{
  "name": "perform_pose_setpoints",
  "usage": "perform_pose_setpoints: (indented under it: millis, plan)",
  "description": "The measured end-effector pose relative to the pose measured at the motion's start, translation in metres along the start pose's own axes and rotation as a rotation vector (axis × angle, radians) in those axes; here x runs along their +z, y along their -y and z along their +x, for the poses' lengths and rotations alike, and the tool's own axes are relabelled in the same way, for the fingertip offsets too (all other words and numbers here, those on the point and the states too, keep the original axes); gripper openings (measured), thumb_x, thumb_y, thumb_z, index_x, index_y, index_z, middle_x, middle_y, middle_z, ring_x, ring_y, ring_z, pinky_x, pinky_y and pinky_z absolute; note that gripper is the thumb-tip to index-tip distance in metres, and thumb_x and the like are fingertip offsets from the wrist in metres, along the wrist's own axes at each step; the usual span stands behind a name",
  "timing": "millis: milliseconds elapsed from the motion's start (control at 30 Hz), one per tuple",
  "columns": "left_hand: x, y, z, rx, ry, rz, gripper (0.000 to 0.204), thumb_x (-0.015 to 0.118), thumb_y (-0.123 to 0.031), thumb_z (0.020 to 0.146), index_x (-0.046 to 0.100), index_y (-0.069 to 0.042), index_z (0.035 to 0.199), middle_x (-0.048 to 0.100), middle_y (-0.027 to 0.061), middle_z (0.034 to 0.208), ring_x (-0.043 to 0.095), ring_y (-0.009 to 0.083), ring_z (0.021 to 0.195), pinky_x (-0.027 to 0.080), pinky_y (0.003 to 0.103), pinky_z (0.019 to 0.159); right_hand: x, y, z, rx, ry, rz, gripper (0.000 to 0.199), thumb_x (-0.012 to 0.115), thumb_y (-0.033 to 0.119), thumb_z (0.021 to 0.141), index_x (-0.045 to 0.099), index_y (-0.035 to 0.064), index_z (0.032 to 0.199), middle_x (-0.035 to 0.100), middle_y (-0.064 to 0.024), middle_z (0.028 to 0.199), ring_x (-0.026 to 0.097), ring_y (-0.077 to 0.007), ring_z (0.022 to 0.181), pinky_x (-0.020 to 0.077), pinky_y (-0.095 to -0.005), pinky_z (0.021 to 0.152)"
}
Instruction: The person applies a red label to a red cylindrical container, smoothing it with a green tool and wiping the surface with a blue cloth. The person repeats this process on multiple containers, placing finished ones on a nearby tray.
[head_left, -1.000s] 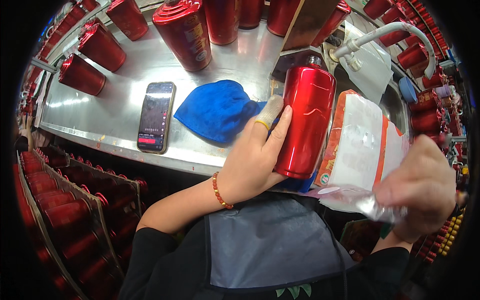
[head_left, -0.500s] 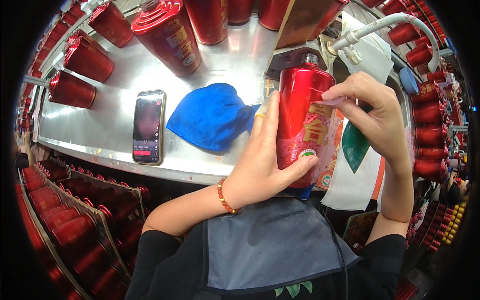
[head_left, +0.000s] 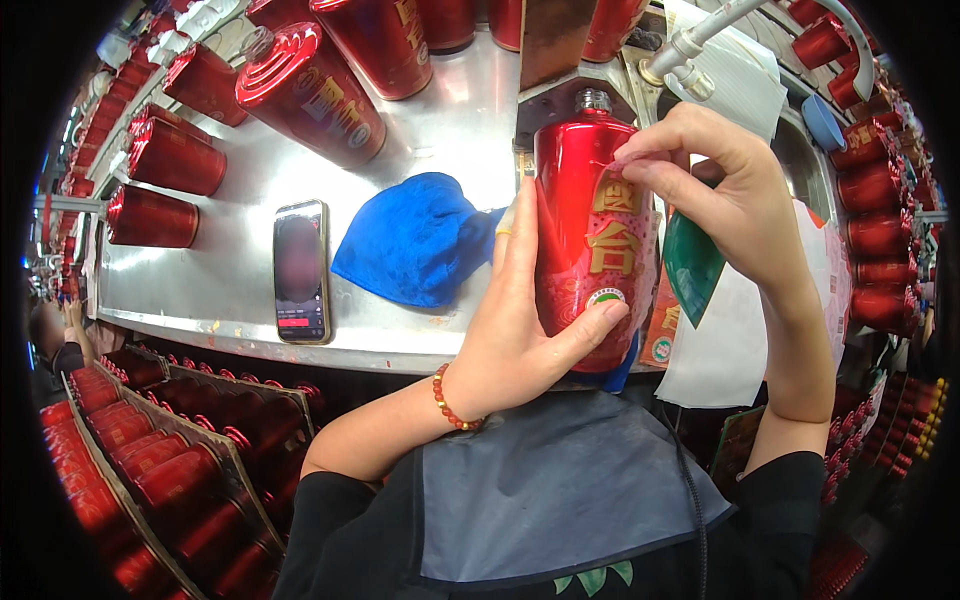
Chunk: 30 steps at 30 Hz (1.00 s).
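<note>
A glossy red bottle (head_left: 575, 190) with a bare threaded neck leans near the front edge of the metal table, its neck away from me. My left hand (head_left: 520, 325) wraps its left side, thumb across the lower front. At the upper right of the bottle, my right hand (head_left: 700, 175) pinches the top edge of a pinkish label sheet (head_left: 612, 228) with gold characters, which lies against the bottle below. Under my right palm hangs a green pointed plastic scraper (head_left: 697, 272); whether the hidden fingers grip it, I cannot tell. A blue cloth (head_left: 408, 240) lies beside my left hand.
A phone (head_left: 302, 272) lies left of the cloth. More red bottles (head_left: 315, 95) stand along the back and left. A metal stand (head_left: 565, 110) is behind the held bottle, a bent metal pipe (head_left: 690, 50) to its right. White paper sheets (head_left: 715, 350) lie at right, bottle racks (head_left: 150, 450) lower left.
The view has shifted a little. My right fingers have come closer to the bottle, and the label's top edge, which stood away from it, now sits nearer its surface. My left hand keeps its grip.
</note>
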<state>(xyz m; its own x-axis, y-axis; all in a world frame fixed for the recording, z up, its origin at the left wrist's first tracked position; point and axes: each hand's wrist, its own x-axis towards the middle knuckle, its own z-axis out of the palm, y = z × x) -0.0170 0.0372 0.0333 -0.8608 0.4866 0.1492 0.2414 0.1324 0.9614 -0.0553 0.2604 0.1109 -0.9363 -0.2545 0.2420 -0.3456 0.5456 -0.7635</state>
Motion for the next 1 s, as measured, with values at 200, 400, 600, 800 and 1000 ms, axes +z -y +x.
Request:
perform_pose_setpoints:
  millis: [200, 400, 600, 800, 1000]
  plan:
    - [0.001, 0.004, -0.002, -0.084, 0.016, -0.146, 0.114, 0.082, -0.028, 0.088, 0.002, 0.011, 0.160, 0.028, 0.0312, 0.157, 0.034, 0.0389, 0.147, 0.029, 0.043, 0.121, 0.007, -0.004, 0.001, 0.026, -0.052, 0.081, 0.012, 0.073, 0.008, 0.090, 0.075, -0.0003, 0.098, 0.069, -0.0043, 0.087, 0.059, -0.0091, 0.073, 0.0487, -0.0264, 0.070]
    - [0.000, 0.000, 0.000, -0.091, 0.013, -0.090, 0.115, 0.082, -0.029, 0.087, 0.004, 0.011, 0.160, 0.028, 0.0308, 0.157, 0.034, 0.0380, 0.147, 0.028, 0.043, 0.121, 0.001, -0.006, 0.002, 0.036, 0.019, 0.051, 0.010, 0.071, 0.008, 0.094, 0.076, 0.0030, 0.100, 0.070, -0.0014, 0.096, 0.065, -0.0086, 0.088, 0.0486, -0.0240, 0.075]
    - [0.003, 0.001, -0.001, -0.107, -0.009, -0.124, 0.115, 0.082, -0.029, 0.086, 0.004, 0.010, 0.161, 0.029, 0.0305, 0.157, 0.034, 0.0378, 0.148, 0.028, 0.043, 0.122, 0.005, -0.011, 0.002, 0.042, 0.017, 0.127, 0.017, 0.072, 0.010, 0.094, 0.074, 0.0043, 0.110, 0.067, 0.0019, 0.088, 0.062, -0.0059, 0.085, 0.0475, -0.0223, 0.074]
    - [0.001, 0.012, -0.005, -0.102, -0.039, -0.403, 0.095, 0.069, -0.026, 0.099, 0.006, 0.006, 0.163, 0.029, 0.0267, 0.161, 0.035, 0.0348, 0.148, 0.027, 0.043, 0.122, 0.007, -0.016, -0.003, 0.106, -0.136, 0.084, 0.034, 0.068, 0.010, 0.097, 0.067, 0.0035, 0.130, 0.056, 0.0064, 0.081, 0.052, -0.0024, 0.078, 0.0431, -0.0194, 0.072]
    - [-0.012, 0.027, -0.018, -0.150, -0.018, -0.145, 0.071, 0.060, -0.030, 0.105, 0.030, 0.003, 0.160, 0.035, 0.0215, 0.162, 0.031, 0.0321, 0.150, 0.022, 0.042, 0.124, 0.012, -0.035, -0.051, 0.369, -0.038, 0.474, 0.053, 0.060, 0.025, 0.106, 0.048, -0.0021, 0.150, 0.058, -0.0003, 0.108, 0.050, -0.0025, 0.079, 0.0443, -0.0194, 0.069]
